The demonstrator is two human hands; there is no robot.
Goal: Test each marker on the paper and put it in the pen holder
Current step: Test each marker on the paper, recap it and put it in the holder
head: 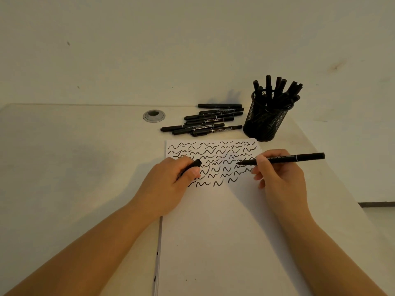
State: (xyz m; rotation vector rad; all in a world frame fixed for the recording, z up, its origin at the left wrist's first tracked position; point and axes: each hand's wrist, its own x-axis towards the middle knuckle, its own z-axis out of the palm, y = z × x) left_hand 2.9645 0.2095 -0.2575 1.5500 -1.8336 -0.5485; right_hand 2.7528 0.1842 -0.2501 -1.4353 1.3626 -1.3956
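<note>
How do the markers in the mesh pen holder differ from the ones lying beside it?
The markers in the pen holder stand on end, leaning against one another; the loose markers lie flat on the desk, roughly parallel. The holder's stand right of the pile. Both groups are black and look like the same kind.

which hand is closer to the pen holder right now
Right. The right hand, gripping an uncapped marker, sits just in front of the mesh pen holder. The left hand, holding the cap, is farther off, to the holder's left and nearer the person.
</note>
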